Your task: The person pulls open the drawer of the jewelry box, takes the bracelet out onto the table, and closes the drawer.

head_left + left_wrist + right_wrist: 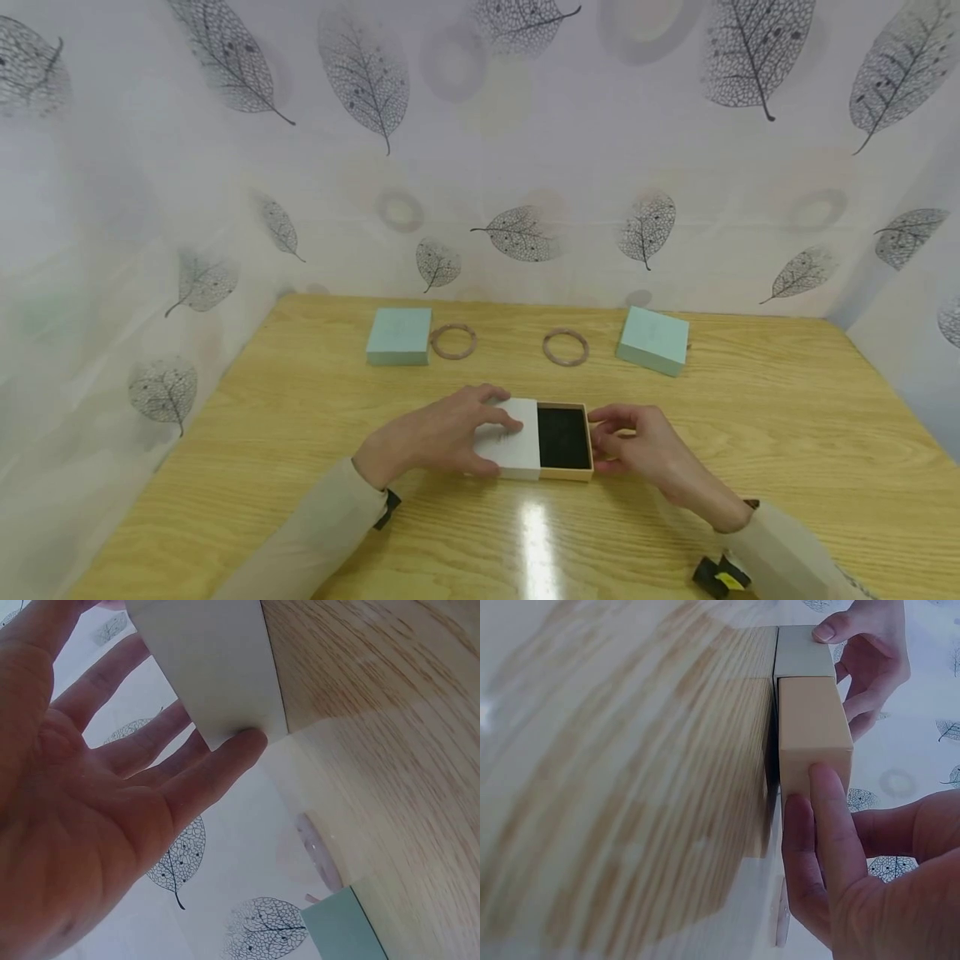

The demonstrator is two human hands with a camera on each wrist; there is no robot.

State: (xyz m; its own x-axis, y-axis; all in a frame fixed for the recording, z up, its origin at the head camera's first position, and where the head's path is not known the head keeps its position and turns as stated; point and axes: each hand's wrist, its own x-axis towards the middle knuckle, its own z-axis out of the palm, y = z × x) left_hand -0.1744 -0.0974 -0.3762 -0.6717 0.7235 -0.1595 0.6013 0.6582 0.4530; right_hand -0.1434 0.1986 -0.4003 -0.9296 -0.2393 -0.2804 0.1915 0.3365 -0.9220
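A small drawer-style gift box lies on the table, its white sleeve (517, 454) covering the left part. The tan inner tray (566, 475) sticks out to the right and shows a black lining (564, 437). My left hand (450, 429) spans the sleeve and grips it, thumb on the near side and fingers across the top and far side. In the left wrist view the sleeve (217, 667) stands between its fingers. My right hand (648, 446) is at the tray's outer end. Fingertips of it touch that end face (799, 769) in the right wrist view.
Behind the hands lie two pinkish bangles (453, 342) (566, 347). A mint-green box (399, 335) stands to their left and another mint-green box (654, 340) to their right. A leaf-patterned curtain (480, 183) rises behind the wooden table (300, 392).
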